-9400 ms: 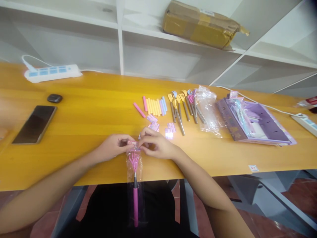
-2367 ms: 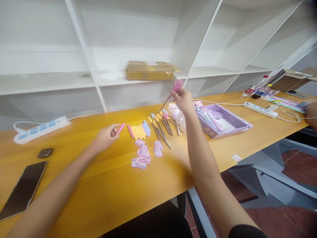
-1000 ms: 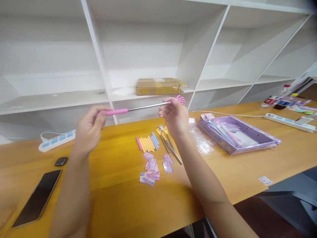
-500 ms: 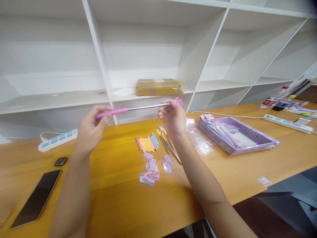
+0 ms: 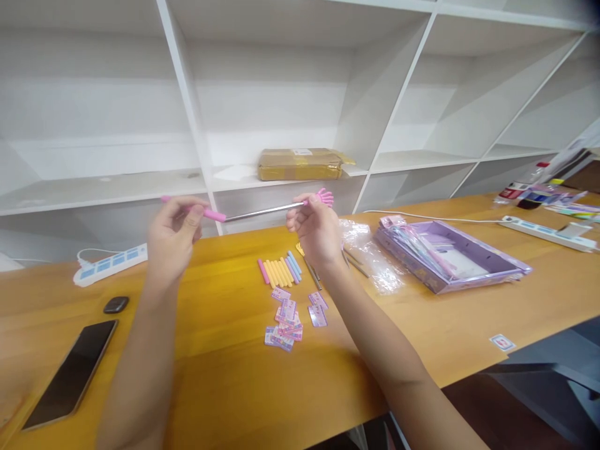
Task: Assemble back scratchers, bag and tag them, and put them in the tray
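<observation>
My left hand (image 5: 171, 240) is closed around a pink handle tube (image 5: 214, 214), tilted down to the right. In my right hand (image 5: 316, 231), fingers pinch a back scratcher (image 5: 265, 211) near its pink hand-shaped head (image 5: 325, 197). Its silver rod points left at the tube's end; whether the two are joined I cannot tell. Below on the table lie a row of pink, yellow and blue tubes (image 5: 279, 273) and several small printed cards (image 5: 287, 315). Metal rods with a yellow scratcher head (image 5: 300, 250) are partly hidden behind my right hand.
A purple box (image 5: 487, 247) holding wrapped items and clear plastic wrap (image 5: 375, 262) lie to the right. On the left are a phone (image 5: 70, 375), a small black case (image 5: 115, 305) and a power strip (image 5: 112, 265). A taped carton (image 5: 300, 165) rests on the shelf behind.
My right hand has moved slightly left and down with the scratcher. The pink tube in my left hand now slopes down to the right, with more of it showing behind the hand.
</observation>
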Demonstrator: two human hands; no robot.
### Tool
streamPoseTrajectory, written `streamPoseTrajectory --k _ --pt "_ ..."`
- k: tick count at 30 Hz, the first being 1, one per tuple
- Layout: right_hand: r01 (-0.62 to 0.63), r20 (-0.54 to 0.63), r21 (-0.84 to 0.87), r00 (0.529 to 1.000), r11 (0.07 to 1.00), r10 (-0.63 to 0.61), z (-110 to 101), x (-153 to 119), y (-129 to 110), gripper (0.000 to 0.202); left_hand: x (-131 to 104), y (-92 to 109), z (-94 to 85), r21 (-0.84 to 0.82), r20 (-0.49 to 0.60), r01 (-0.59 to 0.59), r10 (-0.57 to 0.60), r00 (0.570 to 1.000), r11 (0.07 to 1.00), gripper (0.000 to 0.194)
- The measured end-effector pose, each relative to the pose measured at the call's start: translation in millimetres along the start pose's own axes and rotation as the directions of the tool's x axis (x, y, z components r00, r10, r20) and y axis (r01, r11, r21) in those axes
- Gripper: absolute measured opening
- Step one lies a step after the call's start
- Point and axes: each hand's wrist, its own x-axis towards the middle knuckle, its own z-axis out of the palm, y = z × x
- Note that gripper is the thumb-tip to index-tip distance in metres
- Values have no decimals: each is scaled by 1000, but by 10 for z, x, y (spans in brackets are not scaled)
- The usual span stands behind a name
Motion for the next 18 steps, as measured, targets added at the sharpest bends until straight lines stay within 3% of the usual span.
streamPoseTrajectory --k 9,18 --pt "43 -48 3 998 999 -43 40 -42 20 35 -57 57 134 -108 -71 -19 11 997 994 21" --pt "95 -100 21 991 995 -93 44 -38 -20 29 -96 81 181 -122 -48 -53 48 998 991 33"
